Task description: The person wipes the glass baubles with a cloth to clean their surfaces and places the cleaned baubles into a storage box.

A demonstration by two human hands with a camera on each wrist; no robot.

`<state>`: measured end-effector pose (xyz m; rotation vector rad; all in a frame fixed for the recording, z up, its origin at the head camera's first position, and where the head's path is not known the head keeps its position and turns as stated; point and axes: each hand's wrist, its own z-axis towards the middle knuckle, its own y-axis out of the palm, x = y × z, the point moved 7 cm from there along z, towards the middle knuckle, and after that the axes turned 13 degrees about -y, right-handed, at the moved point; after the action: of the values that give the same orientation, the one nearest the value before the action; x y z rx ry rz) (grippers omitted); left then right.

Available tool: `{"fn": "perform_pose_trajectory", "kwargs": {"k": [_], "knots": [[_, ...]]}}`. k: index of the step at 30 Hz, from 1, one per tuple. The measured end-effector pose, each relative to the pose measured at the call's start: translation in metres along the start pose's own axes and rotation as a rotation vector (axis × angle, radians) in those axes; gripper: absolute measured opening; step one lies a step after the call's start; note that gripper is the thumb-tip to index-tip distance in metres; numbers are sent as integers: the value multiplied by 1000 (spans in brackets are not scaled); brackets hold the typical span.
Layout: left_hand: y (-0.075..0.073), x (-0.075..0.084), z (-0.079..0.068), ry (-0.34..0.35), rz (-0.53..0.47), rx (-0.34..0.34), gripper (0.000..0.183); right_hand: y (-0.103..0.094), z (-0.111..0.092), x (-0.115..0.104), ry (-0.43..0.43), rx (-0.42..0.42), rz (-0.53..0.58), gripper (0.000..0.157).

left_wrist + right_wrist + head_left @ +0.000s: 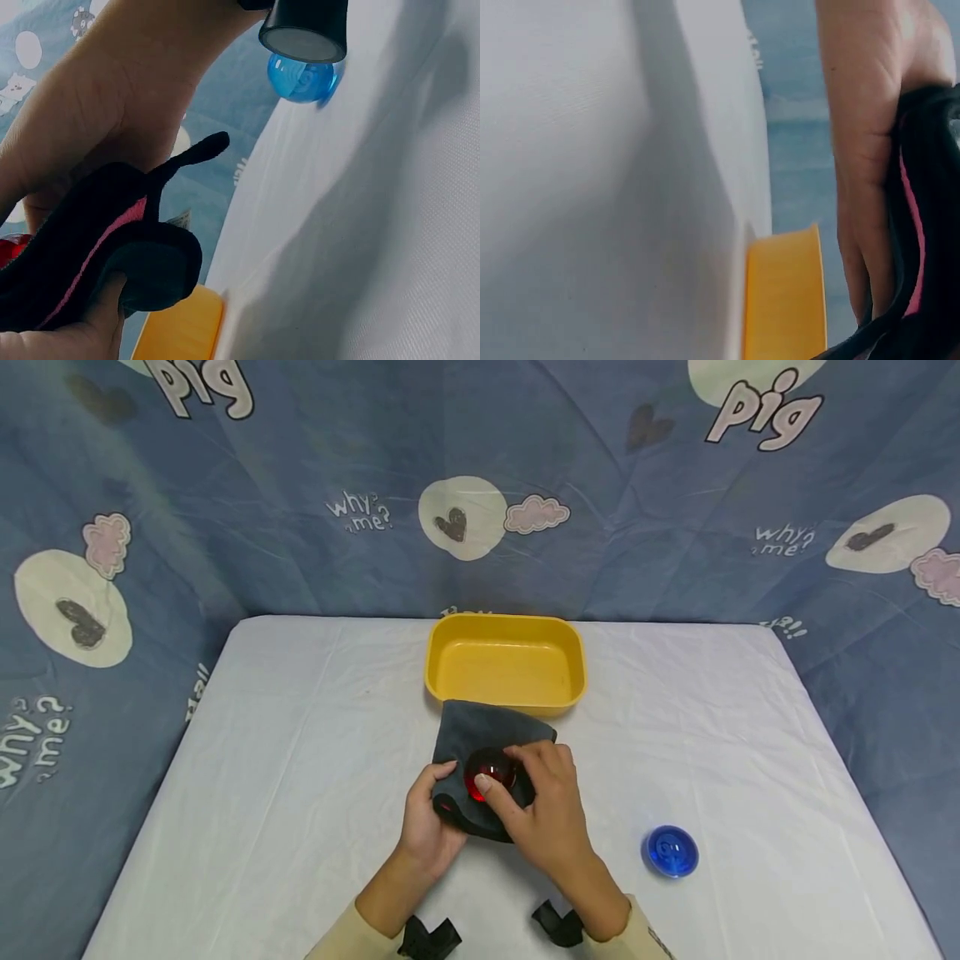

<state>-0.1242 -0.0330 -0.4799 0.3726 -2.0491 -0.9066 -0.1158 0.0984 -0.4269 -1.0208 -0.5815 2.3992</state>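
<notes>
The red ball [491,762] sits against the cloth [491,722], above the desk [262,777] and on the near side of the tray [510,668]. The right grip [547,797] pinches the red ball, thumb on top of its near side; the left grip [433,822] holds the cloth, thumb over its edge, its other fingers largely hidden in the head view. To handle this well, the pinch should span the ball's widest part, since it looks smooth and could squirt away if pressed off that line. The left grip would do best cupping the cloth under the ball, so that a slip ends in fabric. The cloth's near edge curls, and pink shows along it in the wrist views; that fold is worth watching, lest it roll over and push the ball aside. Light pressure seems enough, as a hard squeeze may bunch the cloth. Working low would shorten any drop. The blue ball [671,852] rests on the desk, apart from the right forearm, so a wide swing that way is best avoided
</notes>
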Motion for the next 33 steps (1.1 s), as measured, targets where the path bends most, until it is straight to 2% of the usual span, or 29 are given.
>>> {"fn": "perform_pose_trajectory", "kwargs": {"k": [8,11,14,18,21,26,33], "knots": [[-6,0,-3,-17,-9,14,61,7,-4,18,282,-86,258,23],[-11,0,-5,-6,-19,26,63,8,-6,25,403,-97,375,28],[-16,0,-8,2,-29,39,63,9,-7,35,571,-81,494,39],[-20,2,-11,8,-52,63,62,3,-4,47,743,-3,644,50],[-22,2,-11,6,-62,72,62,-7,5,58,775,54,662,53],[-24,1,-13,3,-69,67,65,-15,18,80,783,77,566,59],[-26,0,-15,20,-72,47,64,-19,31,95,693,97,430,63]]}}
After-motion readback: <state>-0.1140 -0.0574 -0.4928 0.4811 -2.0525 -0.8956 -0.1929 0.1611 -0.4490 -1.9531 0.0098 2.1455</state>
